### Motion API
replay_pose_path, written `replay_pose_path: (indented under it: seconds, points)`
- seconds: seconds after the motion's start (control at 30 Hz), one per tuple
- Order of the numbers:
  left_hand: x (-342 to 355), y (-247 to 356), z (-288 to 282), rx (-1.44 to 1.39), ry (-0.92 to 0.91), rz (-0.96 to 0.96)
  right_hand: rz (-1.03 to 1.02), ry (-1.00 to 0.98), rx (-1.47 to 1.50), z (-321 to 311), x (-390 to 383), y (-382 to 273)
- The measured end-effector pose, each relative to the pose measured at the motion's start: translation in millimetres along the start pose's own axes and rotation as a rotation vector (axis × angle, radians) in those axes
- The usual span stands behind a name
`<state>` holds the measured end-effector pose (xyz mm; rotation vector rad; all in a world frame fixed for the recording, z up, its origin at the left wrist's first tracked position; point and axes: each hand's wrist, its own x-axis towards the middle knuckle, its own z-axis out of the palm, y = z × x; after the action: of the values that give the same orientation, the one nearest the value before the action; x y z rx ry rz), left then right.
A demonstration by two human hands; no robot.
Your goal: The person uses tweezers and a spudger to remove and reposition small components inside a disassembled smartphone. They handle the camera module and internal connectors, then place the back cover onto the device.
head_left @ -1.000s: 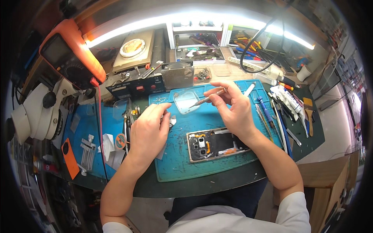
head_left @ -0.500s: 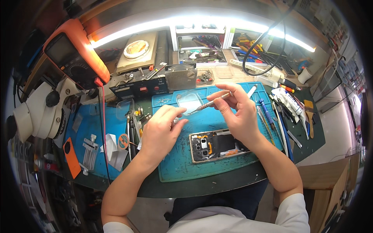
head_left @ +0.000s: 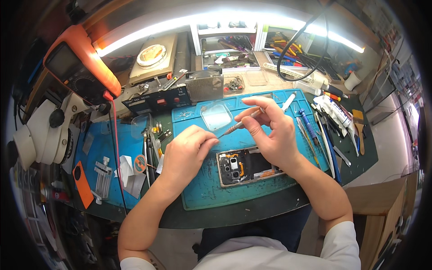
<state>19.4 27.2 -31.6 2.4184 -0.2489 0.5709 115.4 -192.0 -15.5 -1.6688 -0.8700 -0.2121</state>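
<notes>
My right hand [head_left: 272,130] grips a slim precision screwdriver [head_left: 237,128] between thumb and fingers, the other fingers raised. Its thin tip points down and left, reaching the fingertips of my left hand [head_left: 188,148]. Thumb and forefinger of the left hand are pinched together at the tip; whatever they hold is too small to make out. Below the hands lies an opened phone [head_left: 231,168] with its camera modules and inner parts bare. My right hand hides part of its right end. Behind the screwdriver sits a clear plastic tray [head_left: 216,116].
A blue work mat [head_left: 202,193] lies under the phone. Tweezers, a blue screwdriver [head_left: 306,120] and a brush [head_left: 358,130] lie at right. An orange multimeter [head_left: 81,65] and a white microscope [head_left: 42,130] stand at left. A metal clamp [head_left: 102,177] rests near an orange panel [head_left: 83,185].
The screwdriver's tip has come down to the left fingertips, with my right hand lower. My left thumb and forefinger have closed together. The whole view has shifted slightly.
</notes>
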Motion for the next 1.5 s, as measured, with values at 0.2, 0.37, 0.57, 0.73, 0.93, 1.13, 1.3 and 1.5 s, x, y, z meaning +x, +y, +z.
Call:
replay_pose_path:
  seconds: [0.2,0.37,0.57,0.73,0.93,1.13,1.3,1.5]
  points:
    - [7.9,10.9,-12.2,-0.083,-0.004,-0.057,0.04,-0.048,0.066,-6.5,0.7,-9.8]
    - [7.4,11.5,-9.7,-0.072,-0.027,-0.037,0.012,-0.047,0.066,-10.0,0.0,-8.7]
    - [7.2,11.5,-8.7,-0.059,-0.025,0.026,-0.017,-0.045,0.079,-8.2,1.0,-9.5]
    - [5.0,14.1,-7.9,-0.002,-0.021,0.066,-0.153,-0.057,0.026,-4.4,-0.5,-7.5]
    - [5.7,22.3,-12.1,0.191,0.008,0.19,-0.257,-0.105,-0.095,-3.7,-0.4,-14.0]
    - [-1.5,18.3,-11.4,0.021,-0.046,0.044,-0.188,-0.05,0.047,4.3,-2.5,-15.3]
    - [-1.1,23.0,-15.8,-0.137,-0.122,-0.042,-0.205,-0.058,-0.041,2.8,-1.7,-17.8]
    - [-8.0,19.4,-16.1,-0.15,-0.213,-0.018,-0.264,-0.116,-0.16,5.7,-3.4,-16.9]
